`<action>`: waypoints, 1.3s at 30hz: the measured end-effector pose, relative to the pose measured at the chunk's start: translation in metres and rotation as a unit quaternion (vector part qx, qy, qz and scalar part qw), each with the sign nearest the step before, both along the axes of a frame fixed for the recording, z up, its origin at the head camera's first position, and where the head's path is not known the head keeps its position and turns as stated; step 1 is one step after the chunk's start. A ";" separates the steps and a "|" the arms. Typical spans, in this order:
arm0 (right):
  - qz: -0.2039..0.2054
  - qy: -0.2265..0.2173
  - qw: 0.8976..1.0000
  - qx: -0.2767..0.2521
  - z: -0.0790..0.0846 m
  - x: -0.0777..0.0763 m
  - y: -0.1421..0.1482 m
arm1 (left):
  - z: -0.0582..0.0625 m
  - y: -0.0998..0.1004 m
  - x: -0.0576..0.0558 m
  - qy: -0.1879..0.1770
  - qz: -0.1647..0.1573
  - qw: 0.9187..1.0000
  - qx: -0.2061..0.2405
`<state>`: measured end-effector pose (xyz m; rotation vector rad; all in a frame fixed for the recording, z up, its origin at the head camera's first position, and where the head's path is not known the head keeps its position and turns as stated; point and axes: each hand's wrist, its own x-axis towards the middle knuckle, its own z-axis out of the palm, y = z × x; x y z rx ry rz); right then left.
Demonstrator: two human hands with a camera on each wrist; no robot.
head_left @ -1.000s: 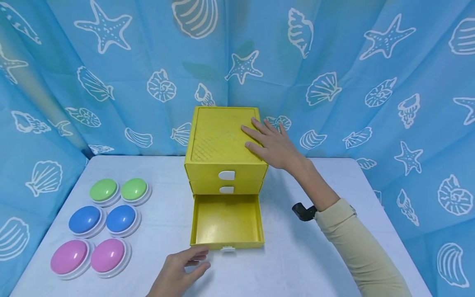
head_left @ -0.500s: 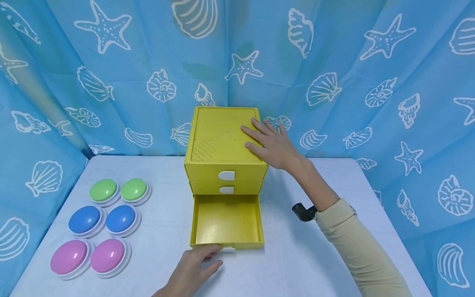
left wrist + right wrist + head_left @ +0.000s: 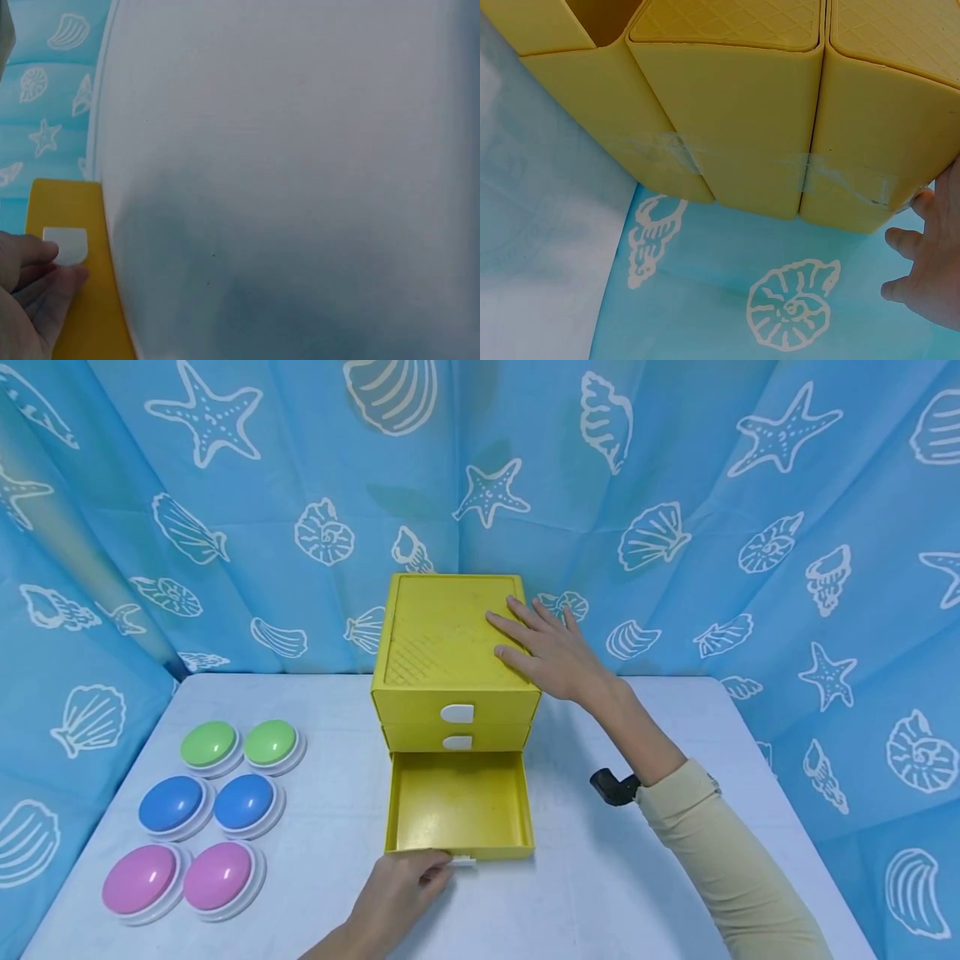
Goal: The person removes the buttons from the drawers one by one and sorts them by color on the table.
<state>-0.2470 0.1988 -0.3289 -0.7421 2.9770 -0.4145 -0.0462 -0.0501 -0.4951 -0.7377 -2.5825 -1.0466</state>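
Observation:
A yellow three-drawer unit [image 3: 427,610] stands mid-table with its bottom drawer [image 3: 498,852] pulled out, nothing inside it. The upper two drawers are closed, each with a white tab handle. At the bottom drawer's front, my left hand [image 3: 397,893] has its index finger and thumb drawn in on the white handle [image 3: 69,244]; the left wrist view shows the fingertip at the handle's edge and the thumb just below it. My right hand [image 3: 555,652] rests on the unit's top right edge, fingers spread. In the right wrist view, clear tape [image 3: 802,169] crosses the unit's side.
Left of the unit, domed push lights or buttons lie in pairs on the white table [image 3: 330,827]: green [image 3: 210,743], blue [image 3: 171,803] and pink [image 3: 140,878]. A blue shell-print curtain [image 3: 300,443] hangs behind. A black device [image 3: 613,787] sticks out at my right wrist.
My left hand has moved right along the drawer front to the handle, and its thumb has come in toward the fingers. The right hand and the drawer have stayed put.

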 end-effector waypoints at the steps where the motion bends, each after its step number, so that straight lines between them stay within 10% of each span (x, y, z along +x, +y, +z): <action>1: 0.000 0.000 1.000 0.000 0.000 0.000 0.000 | 0.001 0.000 -0.001 -0.001 0.002 1.000 -0.001; 24: -0.004 0.006 1.000 0.003 0.001 -0.001 0.000 | 0.001 0.006 -0.040 0.004 0.037 0.999 -0.031; 39: -0.004 0.010 1.000 0.008 -0.001 -0.001 -0.001 | -0.007 0.010 -0.077 0.095 0.105 0.988 -0.054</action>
